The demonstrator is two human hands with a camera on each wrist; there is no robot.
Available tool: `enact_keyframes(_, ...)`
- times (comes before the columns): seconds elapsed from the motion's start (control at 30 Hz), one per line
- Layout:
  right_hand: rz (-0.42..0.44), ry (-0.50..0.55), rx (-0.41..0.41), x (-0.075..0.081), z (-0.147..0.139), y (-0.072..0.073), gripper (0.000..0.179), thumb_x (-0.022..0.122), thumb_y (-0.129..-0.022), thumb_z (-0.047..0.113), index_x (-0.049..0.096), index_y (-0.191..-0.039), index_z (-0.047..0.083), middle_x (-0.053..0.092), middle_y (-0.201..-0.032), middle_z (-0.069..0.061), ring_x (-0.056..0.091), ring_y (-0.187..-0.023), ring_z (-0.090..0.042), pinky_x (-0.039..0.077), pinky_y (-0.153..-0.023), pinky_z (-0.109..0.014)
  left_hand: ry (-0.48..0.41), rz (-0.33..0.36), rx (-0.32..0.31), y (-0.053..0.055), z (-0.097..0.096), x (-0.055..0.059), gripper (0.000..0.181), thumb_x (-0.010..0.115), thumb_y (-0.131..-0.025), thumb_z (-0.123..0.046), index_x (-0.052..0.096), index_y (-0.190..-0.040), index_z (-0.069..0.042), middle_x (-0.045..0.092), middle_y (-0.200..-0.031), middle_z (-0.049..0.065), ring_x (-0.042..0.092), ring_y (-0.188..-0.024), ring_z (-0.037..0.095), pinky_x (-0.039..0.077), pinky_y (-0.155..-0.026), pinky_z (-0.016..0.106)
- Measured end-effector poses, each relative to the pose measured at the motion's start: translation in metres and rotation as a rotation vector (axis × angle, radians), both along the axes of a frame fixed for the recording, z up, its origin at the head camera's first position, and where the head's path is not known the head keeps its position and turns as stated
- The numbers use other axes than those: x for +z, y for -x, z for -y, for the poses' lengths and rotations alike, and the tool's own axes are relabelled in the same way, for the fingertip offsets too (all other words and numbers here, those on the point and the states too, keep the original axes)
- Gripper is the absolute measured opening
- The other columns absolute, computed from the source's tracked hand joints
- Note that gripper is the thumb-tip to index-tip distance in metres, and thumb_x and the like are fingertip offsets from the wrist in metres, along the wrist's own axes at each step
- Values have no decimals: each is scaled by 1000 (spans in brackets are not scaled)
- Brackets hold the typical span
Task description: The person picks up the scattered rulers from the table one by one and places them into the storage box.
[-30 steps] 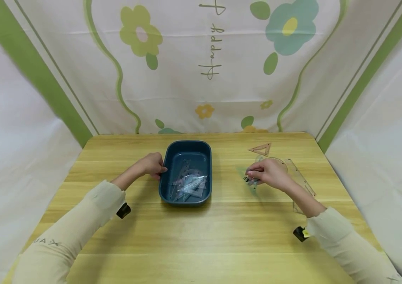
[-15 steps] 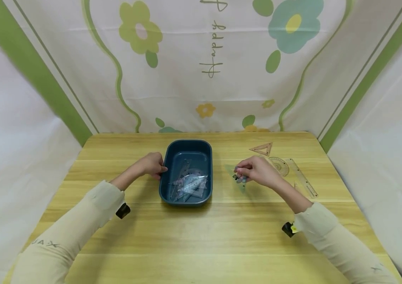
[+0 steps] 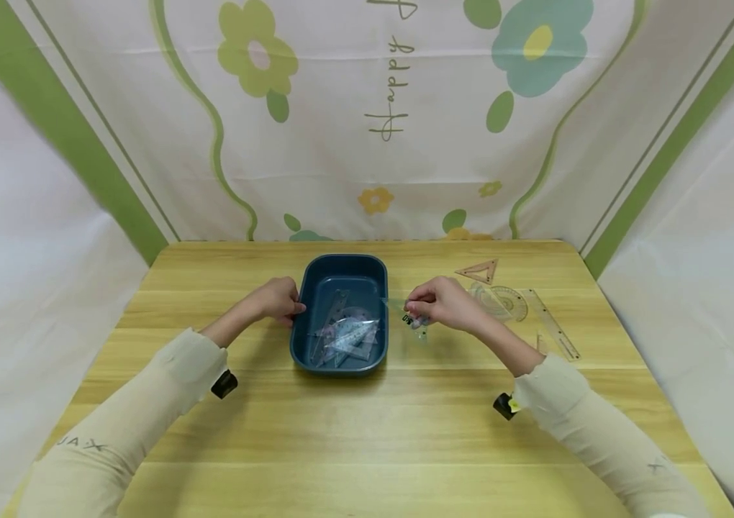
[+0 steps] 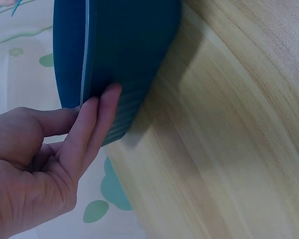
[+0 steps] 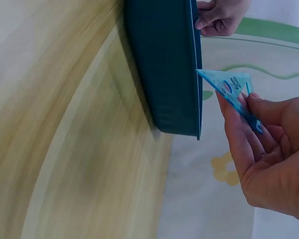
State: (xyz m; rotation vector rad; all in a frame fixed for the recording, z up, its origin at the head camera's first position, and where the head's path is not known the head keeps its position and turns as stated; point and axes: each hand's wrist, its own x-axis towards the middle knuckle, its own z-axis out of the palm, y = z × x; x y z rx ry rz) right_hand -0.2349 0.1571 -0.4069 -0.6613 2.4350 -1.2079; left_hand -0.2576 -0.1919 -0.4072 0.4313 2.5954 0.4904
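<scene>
Carried leftward off the wooden desk (image 3: 406, 424) by right hand (image 3: 447, 306), fingers pinching clear blue plastic set square (image 5: 229, 89), now tip-first at rim of dark blue plastic tray (image 3: 302, 338); left hand (image 3: 276, 298) still steadying tray wall, fingers nearly straight; drop-in looks close.

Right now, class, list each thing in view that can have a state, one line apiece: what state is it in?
Blue tray: upright on the table, holding several clear rulers.
Left hand: fingers rest against the tray's outer wall.
Right hand: pinches the blue set square.
Blue set square: lifted, its tip at the tray's rim.
Protractor: flat on the table.
Long ruler: flat on the table.
</scene>
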Motion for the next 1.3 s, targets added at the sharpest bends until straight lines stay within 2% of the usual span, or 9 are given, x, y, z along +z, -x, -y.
enact_keyframes(0.17, -35, -22, 34, 4, 15, 3, 18, 64, -98, 16, 76, -101, 3, 76, -84, -7, 73, -73, -17, 60, -64, -31, -1, 7, 3, 1, -1, 1, 42, 62, -98, -13, 63, -58, -1, 64, -55, 8, 56, -46, 7, 46, -53, 19)
enact_keyframes(0.33, -46, -33, 52, 6, 29, 7, 19, 64, -98, 14, 75, -104, 0, 76, -84, -8, 74, -74, -24, 59, -63, -28, -4, 8, 6, 2, -1, 0, 44, 62, -98, -13, 59, -55, -5, 59, -52, 4, 61, -49, 13, 46, -53, 19)
enact_keyframes(0.47, -66, -57, 65, 6, 38, 9, 19, 66, -97, 13, 74, -107, 0, 76, -84, -9, 74, -74, -21, 59, -63, -29, -3, 10, 8, 2, -2, 0, 45, 62, -98, -13, 57, -54, -8, 60, -53, 5, 62, -50, 15, 46, -54, 19)
enact_keyframes(0.63, -76, -72, 92, 6, 48, 13, 16, 66, -96, 13, 75, -104, 3, 75, -81, -7, 72, -71, -13, 61, -68, -39, 2, 12, 8, 1, -3, 1, 40, 62, -98, -13, 64, -61, 0, 66, -59, 11, 59, -47, 9, 47, -54, 19)
enact_keyframes(0.8, -70, -82, 103, 8, 56, 18, 16, 64, -97, 11, 75, -105, 3, 74, -82, -7, 73, -72, -15, 61, -71, -41, -3, 10, 10, 1, -1, 0, 38, 62, -98, -13, 67, -65, 4, 67, -59, 12, 68, -55, 22, 48, -55, 20)
enact_keyframes(0.93, -83, -106, 101, 10, 62, 23, 18, 61, -99, 8, 73, -109, 0, 74, -86, -9, 72, -74, -15, 61, -73, -39, -7, 14, 20, 2, 0, -1, 38, 62, -98, -13, 67, -64, 3, 66, -58, 11, 71, -60, 26, 49, -55, 20)
enact_keyframes(1.13, -152, -150, 112, 11, 71, 33, 19, 60, -100, 11, 74, -109, 2, 74, -87, -7, 72, -75, -17, 57, -66, -25, -12, 19, 24, 2, 0, -2, 39, 62, -98, -13, 66, -61, 0, 65, -57, 9, 71, -61, 26, 49, -55, 20)
enact_keyframes(1.3, -189, -159, 103, 10, 81, 40, 16, 61, -99, 13, 75, -103, 5, 74, -85, -5, 69, -71, -11, 56, -67, -25, -13, 23, 31, 2, -1, -1, 40, 62, -98, -13, 65, -60, -2, 65, -57, 8, 71, -60, 25, 50, -55, 20)
